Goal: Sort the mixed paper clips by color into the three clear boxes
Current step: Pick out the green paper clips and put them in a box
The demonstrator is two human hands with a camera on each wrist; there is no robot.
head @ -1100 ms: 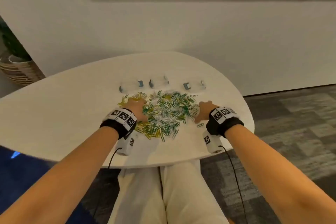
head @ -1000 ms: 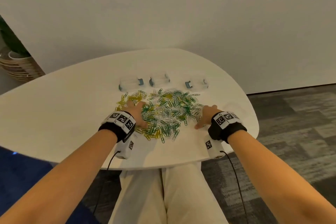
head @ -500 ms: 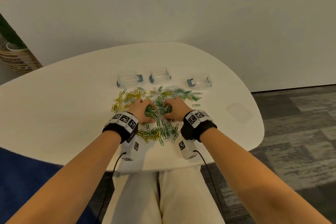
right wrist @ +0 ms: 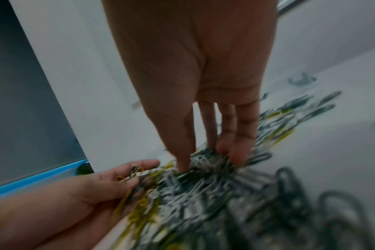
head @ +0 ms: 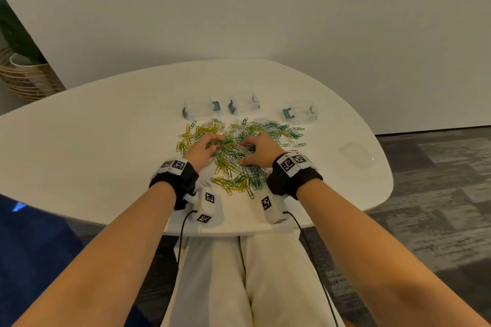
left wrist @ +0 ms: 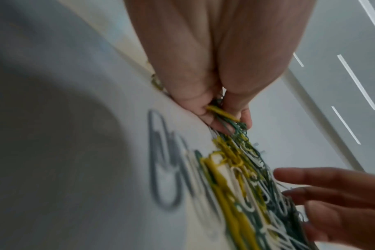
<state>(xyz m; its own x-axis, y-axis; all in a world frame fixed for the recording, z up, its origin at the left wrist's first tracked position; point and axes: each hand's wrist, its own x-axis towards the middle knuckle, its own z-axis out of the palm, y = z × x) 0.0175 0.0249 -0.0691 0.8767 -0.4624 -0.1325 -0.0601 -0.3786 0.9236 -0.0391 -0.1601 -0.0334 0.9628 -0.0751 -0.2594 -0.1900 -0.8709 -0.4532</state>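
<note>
Head view: both hands, at heap edges a second ago, now meet mid-heap of mixed yellow, green, white wire paper clips on white worktop. Left hand grip pinches few clips; right hand grip loose, fingers raking. Three clear plastic boxes look unfilled; sorting just starting.

- Head view: soft, even indoor light; wide-angle bending toward the edges.
- Wrist views: dim, motion-blurred; paper clips smeared; broad shadow at left.

I'm seeing both hands, my left hand and right hand, closing inward from the edges of the paper clips, bunching them centrally.
</note>
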